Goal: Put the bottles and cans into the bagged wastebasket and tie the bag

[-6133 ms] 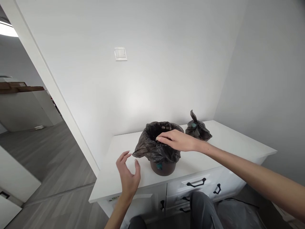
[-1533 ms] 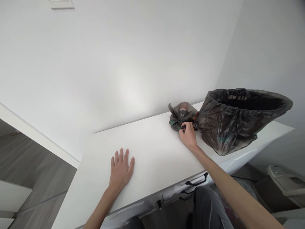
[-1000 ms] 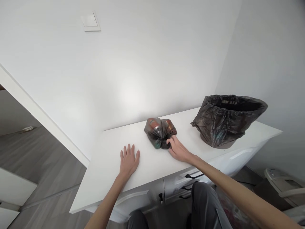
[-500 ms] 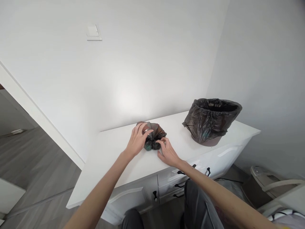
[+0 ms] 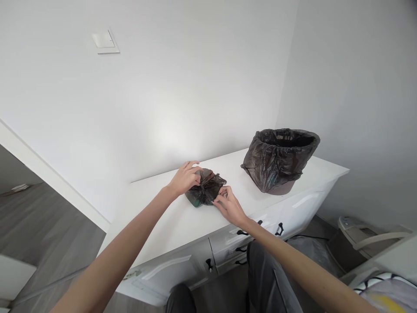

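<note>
A small tied dark rubbish bag (image 5: 204,191) lies on the white cabinet top (image 5: 169,208). My left hand (image 5: 185,177) grips its left side with curled fingers. My right hand (image 5: 228,204) pinches the bag's knot from the right. A small bin lined with a dark bag (image 5: 278,158) stands open to the right, apart from both hands.
The cabinet has drawers with black handles (image 5: 243,232) below its front edge. A white switch plate (image 5: 104,41) sits on the wall. Grey wood floor (image 5: 45,221) lies to the left. A low white appliance (image 5: 365,234) stands on the floor at right.
The lined bin has gone from the middle to the right side. My right hand pulled the tied bag to the middle, and my left hand rose off the top and took hold of it.
</note>
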Demonstrator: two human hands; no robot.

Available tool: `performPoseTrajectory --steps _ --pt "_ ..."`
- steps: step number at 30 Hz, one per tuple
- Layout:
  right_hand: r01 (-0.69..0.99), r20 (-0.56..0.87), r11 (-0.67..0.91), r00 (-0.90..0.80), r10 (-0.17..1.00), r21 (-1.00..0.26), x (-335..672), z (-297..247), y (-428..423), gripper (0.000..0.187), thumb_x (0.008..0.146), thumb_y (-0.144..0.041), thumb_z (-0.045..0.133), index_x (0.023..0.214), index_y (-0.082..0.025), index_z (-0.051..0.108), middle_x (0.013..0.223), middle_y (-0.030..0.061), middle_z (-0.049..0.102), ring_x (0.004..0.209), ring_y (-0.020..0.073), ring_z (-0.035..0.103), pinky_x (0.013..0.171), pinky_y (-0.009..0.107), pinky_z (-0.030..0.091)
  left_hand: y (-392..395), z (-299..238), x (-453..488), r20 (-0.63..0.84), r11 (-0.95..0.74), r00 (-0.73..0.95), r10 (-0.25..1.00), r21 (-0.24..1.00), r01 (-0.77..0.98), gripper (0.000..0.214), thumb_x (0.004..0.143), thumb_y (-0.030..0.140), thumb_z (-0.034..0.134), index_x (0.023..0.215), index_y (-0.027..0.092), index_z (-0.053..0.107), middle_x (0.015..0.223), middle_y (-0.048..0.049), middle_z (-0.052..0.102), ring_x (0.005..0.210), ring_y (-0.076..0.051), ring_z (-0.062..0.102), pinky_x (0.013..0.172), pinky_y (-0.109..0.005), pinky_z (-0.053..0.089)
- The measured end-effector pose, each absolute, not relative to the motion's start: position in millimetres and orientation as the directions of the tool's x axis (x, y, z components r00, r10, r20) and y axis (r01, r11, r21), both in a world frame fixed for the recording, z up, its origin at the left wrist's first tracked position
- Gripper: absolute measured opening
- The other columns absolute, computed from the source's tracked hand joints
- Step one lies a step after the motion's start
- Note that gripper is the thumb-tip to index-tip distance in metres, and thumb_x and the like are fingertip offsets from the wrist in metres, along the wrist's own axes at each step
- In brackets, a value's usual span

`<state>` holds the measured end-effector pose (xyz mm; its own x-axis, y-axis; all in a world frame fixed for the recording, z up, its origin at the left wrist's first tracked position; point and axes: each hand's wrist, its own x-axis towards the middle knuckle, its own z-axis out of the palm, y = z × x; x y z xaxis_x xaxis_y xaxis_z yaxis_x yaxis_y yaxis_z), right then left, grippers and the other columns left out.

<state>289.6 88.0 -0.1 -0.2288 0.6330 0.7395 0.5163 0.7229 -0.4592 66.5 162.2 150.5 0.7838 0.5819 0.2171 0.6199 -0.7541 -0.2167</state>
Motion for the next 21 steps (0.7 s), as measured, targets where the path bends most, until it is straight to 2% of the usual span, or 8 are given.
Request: performPoseTrajectory --steps 3,5,10,13,15,17,19,21 --pt "0.531 0.742 0.717 -0.223 0.632 -0.452 308 3 84 0.015 0.102 -0.025 0.055 0.093 -0.021 0.067 0.115 0.0113 0.047 0.098 0.0214 0.059 0.085 0.036 0.056 161 161 61 0.295 -0.728 0.746 0.598 -0.191 0.659 0.015 0.092 0.025 0.066 0.082 0.025 0.078 0.132 -0.0067 0.069 0.142 -0.033 0.041 0.114 -0.051 0.034" --pt "0.544 0.738 0.705 -0.213 0.641 -0.455 320 3 82 0.018 0.103 -0.027 0.053 0.093 -0.021 0.066 0.116 0.0111 0.048 0.097 0.0206 0.060 0.084 0.035 0.055 161 164 53 0.384 -0.675 0.664 0.642 -0.128 0.727 0.014 0.092 0.025 0.065 0.086 0.024 0.078 0.132 -0.0070 0.070 0.140 -0.033 0.043 0.114 -0.051 0.034" --pt "0.551 0.709 0.668 -0.182 0.681 -0.501 343 -3 81 0.021 0.104 -0.032 0.053 0.095 -0.021 0.068 0.119 0.0111 0.047 0.097 0.0209 0.061 0.084 0.035 0.054 163 164 34 0.540 -0.442 0.275 0.795 0.207 0.873 0.015 0.086 0.038 0.074 0.082 0.025 0.078 0.123 -0.0052 0.075 0.128 -0.031 0.052 0.111 -0.049 0.038" --pt "0.553 0.691 0.645 -0.162 0.704 -0.527 348 -6 81 0.019 0.103 -0.031 0.055 0.096 -0.022 0.069 0.120 0.0107 0.048 0.097 0.0211 0.061 0.084 0.035 0.055 160 162 28 0.558 -0.349 0.124 0.820 0.317 0.882 0.022 0.091 0.040 0.067 0.089 0.022 0.079 0.117 -0.0081 0.076 0.114 -0.029 0.062 0.101 -0.045 0.047" --pt "0.566 0.687 0.629 -0.143 0.712 -0.533 344 -5 81 0.016 0.103 -0.030 0.056 0.100 -0.023 0.069 0.122 0.0109 0.049 0.098 0.0221 0.062 0.087 0.037 0.055 154 161 28 0.560 -0.331 0.091 0.824 0.344 0.879 0.026 0.094 0.040 0.061 0.092 0.019 0.077 0.113 -0.0101 0.077 0.106 -0.027 0.066 0.094 -0.043 0.052" --pt "0.588 0.691 0.613 -0.123 0.713 -0.528 334 -2 79 0.015 0.101 -0.032 0.059 0.111 -0.024 0.068 0.125 0.0116 0.050 0.103 0.0241 0.062 0.092 0.039 0.054 145 161 32 0.561 -0.340 0.097 0.822 0.348 0.874 0.025 0.093 0.039 0.062 0.094 0.018 0.076 0.110 -0.0099 0.077 0.105 -0.027 0.068 0.095 -0.042 0.053" --pt "0.612 0.701 0.609 -0.121 0.703 -0.504 317 3 77 0.027 0.099 -0.035 0.064 0.124 -0.025 0.063 0.127 0.0124 0.052 0.110 0.0271 0.060 0.097 0.042 0.052 133 163 38 0.566 -0.373 0.137 0.813 0.325 0.869 0.022 0.089 0.038 0.068 0.099 0.020 0.075 0.113 -0.0086 0.076 0.113 -0.028 0.065 0.103 -0.044 0.050" --pt "0.636 0.713 0.616 -0.143 0.687 -0.466 298 10 77 0.041 0.097 -0.039 0.067 0.134 -0.024 0.057 0.129 0.0129 0.055 0.117 0.0296 0.057 0.101 0.044 0.050 121 166 46 0.577 -0.438 0.239 0.781 0.234 0.868 0.034 0.085 0.036 0.075 0.116 0.021 0.072 0.126 -0.0091 0.072 0.122 -0.030 0.061 0.108 -0.046 0.046"
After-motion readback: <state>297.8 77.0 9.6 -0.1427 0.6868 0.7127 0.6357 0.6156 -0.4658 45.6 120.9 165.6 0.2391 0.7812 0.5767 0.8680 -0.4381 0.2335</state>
